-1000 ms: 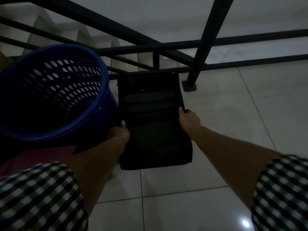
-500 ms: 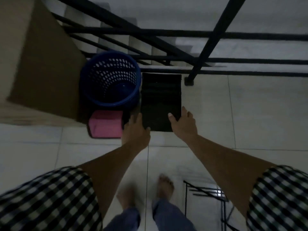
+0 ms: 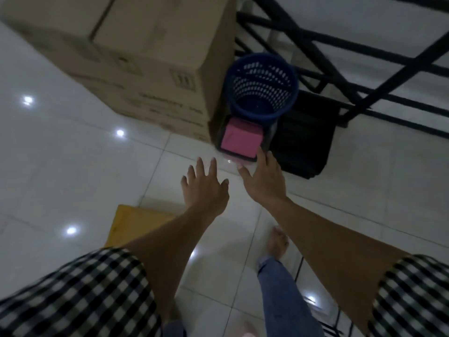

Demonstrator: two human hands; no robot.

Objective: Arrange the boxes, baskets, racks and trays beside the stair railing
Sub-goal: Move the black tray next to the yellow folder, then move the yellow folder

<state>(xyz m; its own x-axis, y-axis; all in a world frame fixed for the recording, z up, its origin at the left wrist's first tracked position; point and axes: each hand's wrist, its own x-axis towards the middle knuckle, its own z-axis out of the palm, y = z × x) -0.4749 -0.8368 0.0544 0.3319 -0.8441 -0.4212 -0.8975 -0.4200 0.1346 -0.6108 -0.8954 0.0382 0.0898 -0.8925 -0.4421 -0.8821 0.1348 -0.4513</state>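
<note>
Beside black railing (image 3: 337, 76), blue perforated basket (image 3: 261, 90) (round, empty), pink box (image 3: 240, 141)

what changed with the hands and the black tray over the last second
Both hands let go of the black tray and pulled back: the left hand now hangs open over the floor, the right hand open with fingertips near the pink box. The view swung left. The tray, blue basket, pink box and cardboard box stayed by the railing.
</note>
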